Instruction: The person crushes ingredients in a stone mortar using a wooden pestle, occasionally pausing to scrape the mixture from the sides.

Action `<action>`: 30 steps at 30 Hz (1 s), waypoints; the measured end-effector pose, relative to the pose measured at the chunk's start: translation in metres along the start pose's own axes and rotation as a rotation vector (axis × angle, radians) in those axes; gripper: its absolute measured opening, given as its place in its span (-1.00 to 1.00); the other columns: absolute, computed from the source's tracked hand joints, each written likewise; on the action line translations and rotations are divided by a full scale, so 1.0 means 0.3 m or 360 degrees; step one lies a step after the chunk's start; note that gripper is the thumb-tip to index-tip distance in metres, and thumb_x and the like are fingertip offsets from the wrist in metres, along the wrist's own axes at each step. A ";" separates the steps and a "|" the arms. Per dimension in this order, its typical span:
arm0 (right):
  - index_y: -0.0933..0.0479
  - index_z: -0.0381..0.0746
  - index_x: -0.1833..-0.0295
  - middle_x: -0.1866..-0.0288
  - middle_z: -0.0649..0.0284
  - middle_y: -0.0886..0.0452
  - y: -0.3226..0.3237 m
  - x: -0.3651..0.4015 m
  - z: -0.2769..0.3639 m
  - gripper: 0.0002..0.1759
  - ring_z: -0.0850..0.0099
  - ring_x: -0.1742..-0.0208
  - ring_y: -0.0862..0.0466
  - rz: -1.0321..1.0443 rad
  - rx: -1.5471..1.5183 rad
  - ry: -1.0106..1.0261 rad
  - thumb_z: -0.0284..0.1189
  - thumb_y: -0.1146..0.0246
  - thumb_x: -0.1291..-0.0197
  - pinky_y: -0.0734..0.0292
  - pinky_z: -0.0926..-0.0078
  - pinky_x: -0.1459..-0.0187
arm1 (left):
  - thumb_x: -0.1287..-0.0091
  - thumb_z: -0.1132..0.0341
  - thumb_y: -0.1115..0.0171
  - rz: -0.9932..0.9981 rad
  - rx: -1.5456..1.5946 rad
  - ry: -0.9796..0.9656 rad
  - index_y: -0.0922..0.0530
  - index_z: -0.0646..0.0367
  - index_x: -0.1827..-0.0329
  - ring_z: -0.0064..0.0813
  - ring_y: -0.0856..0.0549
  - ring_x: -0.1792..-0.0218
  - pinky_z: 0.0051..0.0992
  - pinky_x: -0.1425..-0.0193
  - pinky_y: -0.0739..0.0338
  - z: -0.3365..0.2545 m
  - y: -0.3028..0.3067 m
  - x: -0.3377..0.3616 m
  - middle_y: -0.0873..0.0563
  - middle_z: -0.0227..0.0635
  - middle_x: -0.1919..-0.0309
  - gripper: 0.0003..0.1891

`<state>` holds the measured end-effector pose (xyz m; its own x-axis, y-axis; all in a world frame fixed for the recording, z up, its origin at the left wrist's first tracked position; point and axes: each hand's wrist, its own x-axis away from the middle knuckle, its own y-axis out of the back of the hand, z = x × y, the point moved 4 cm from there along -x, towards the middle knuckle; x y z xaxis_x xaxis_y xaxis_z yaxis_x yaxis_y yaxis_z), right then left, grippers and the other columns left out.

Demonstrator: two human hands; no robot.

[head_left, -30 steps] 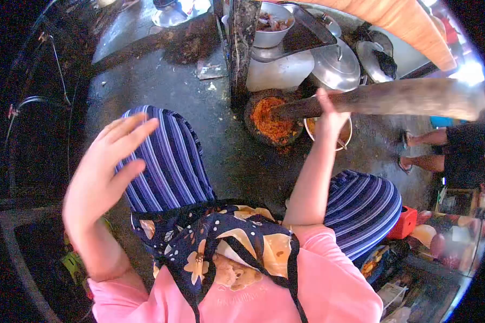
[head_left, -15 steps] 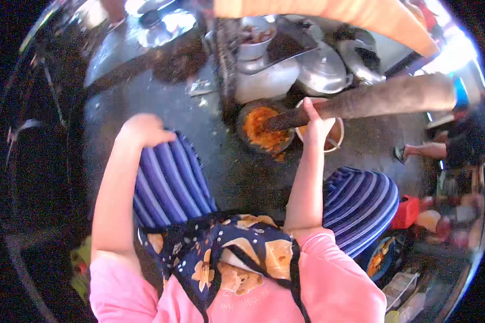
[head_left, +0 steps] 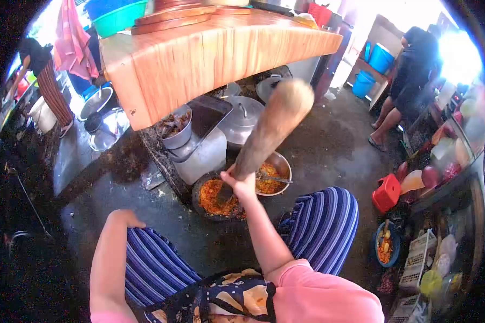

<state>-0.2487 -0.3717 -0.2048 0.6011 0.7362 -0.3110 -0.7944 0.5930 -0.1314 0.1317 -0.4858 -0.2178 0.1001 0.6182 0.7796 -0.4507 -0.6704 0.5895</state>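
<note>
Currently | pestle (head_left: 273, 129) gripped by right hand (head_left: 242, 187), end in mortar (head_left: 195, 199) | left hand (head_left: 125, 217) rested on knee (head_left: 145, 242) (finger state can't be told) | paste (head_left: 208, 194) could be spilled by an off-centre strike

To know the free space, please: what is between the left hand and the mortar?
Only dark floor shows between the left hand and the mortar, in the head view.
</note>
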 end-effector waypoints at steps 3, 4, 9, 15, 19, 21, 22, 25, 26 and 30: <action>-0.50 -0.28 0.52 0.60 0.36 -0.50 0.007 -0.063 0.150 -0.79 0.52 0.55 -0.47 0.0008 0.0177 0.0027 -0.50 -0.44 0.18 -0.39 0.52 0.42 | -0.04 -0.11 -0.26 -0.0197 -0.0024 -0.0131 -0.64 0.17 0.10 -0.13 -0.56 -0.08 -0.30 -0.16 -0.43 0.009 -0.009 -0.078 -0.61 -0.12 -0.02 -0.46; -0.50 -0.27 0.52 0.61 0.37 -0.49 0.005 -0.062 0.149 -0.79 0.52 0.57 -0.47 -0.0035 0.0212 0.0109 -0.49 -0.44 0.17 -0.40 0.52 0.43 | -0.04 -0.11 -0.26 -0.0207 -0.0012 -0.0124 -0.64 0.17 0.10 -0.13 -0.56 -0.08 -0.30 -0.16 -0.43 0.013 -0.013 -0.094 -0.61 -0.12 -0.02 -0.46; -0.45 -0.24 0.38 0.42 0.36 -0.51 0.010 0.110 -0.315 -0.73 0.51 0.33 -0.51 -0.0175 -0.0083 -0.0223 -0.59 -0.43 0.16 -0.41 0.51 0.24 | -0.06 -0.02 -0.24 -0.0303 -0.0219 -0.0254 -0.66 0.20 0.20 -0.10 -0.63 0.05 -0.25 -0.07 -0.49 -0.079 0.036 0.020 -0.66 -0.04 0.13 -0.55; -0.50 -0.28 0.47 0.52 0.34 -0.52 -0.018 0.012 -0.024 -0.78 0.53 0.47 -0.50 -0.0051 0.0162 0.0158 -0.49 -0.45 0.13 -0.41 0.50 0.37 | -0.08 0.07 -0.20 -0.0294 -0.0201 -0.0248 -0.67 0.16 0.22 -0.12 -0.63 0.04 -0.25 -0.06 -0.50 -0.075 0.015 0.047 -0.66 -0.08 0.13 -0.63; -0.53 -0.28 0.50 0.55 0.37 -0.55 -0.042 -0.026 0.066 -0.78 0.54 0.55 -0.50 0.0035 0.0133 0.0044 -0.43 -0.45 0.14 -0.41 0.49 0.43 | -0.06 0.11 -0.20 -0.0280 -0.0327 -0.0295 -0.67 0.15 0.21 -0.11 -0.62 0.04 -0.26 -0.05 -0.50 -0.016 -0.021 0.000 -0.66 -0.08 0.14 -0.66; -0.54 -0.26 0.44 0.49 0.36 -0.57 -0.035 0.004 -0.058 -0.79 0.51 0.45 -0.54 0.0005 0.0231 0.0063 -0.43 -0.45 0.11 -0.46 0.50 0.33 | -0.07 0.11 -0.18 -0.0278 -0.0246 -0.0308 -0.67 0.15 0.21 -0.10 -0.63 0.05 -0.25 -0.06 -0.50 0.013 -0.049 -0.035 -0.66 -0.07 0.14 -0.66; -0.54 -0.25 0.41 0.45 0.35 -0.58 -0.019 0.038 -0.245 -0.79 0.50 0.40 -0.55 0.0030 0.0195 -0.0071 -0.43 -0.45 0.11 -0.46 0.49 0.29 | -0.07 0.11 -0.18 -0.0280 -0.0255 -0.0313 -0.67 0.15 0.21 -0.10 -0.63 0.05 -0.25 -0.06 -0.50 0.003 -0.057 -0.019 -0.66 -0.07 0.14 -0.66; -0.54 -0.23 0.34 0.35 0.33 -0.60 0.013 0.113 -0.372 -0.75 0.49 0.31 -0.57 0.0014 0.0121 -0.0229 -0.45 -0.47 0.12 -0.48 0.47 0.22 | -0.08 0.11 -0.17 -0.0292 -0.0175 -0.0199 -0.67 0.15 0.22 -0.09 -0.63 0.05 -0.26 -0.07 -0.50 -0.030 -0.001 0.058 -0.65 -0.07 0.11 -0.66; -0.53 -0.24 0.37 0.35 0.33 -0.61 0.010 0.112 -0.367 -0.75 0.50 0.30 -0.57 -0.0085 0.0020 -0.0250 -0.45 -0.48 0.13 -0.49 0.48 0.22 | -0.08 0.11 -0.17 -0.0304 -0.0241 -0.0199 -0.67 0.15 0.22 -0.09 -0.63 0.05 -0.26 -0.07 -0.49 -0.053 -0.005 0.067 -0.65 -0.08 0.10 -0.66; -0.53 -0.33 0.10 0.26 0.15 -0.65 -0.017 0.009 0.025 -0.53 0.44 0.22 -0.61 0.0101 0.0164 -0.0075 -0.32 -0.46 0.12 -0.50 0.44 0.12 | -0.07 0.05 -0.21 -0.0372 -0.0069 -0.0248 -0.68 0.10 0.21 -0.10 -0.62 0.06 -0.25 -0.05 -0.49 -0.053 -0.012 0.058 -0.67 -0.13 0.14 -0.65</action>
<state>-0.2424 -0.3703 -0.1978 0.5555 0.7862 -0.2709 -0.8190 0.5736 -0.0146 0.1210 -0.4662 -0.2098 0.3394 0.6812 0.6486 -0.4363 -0.4969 0.7502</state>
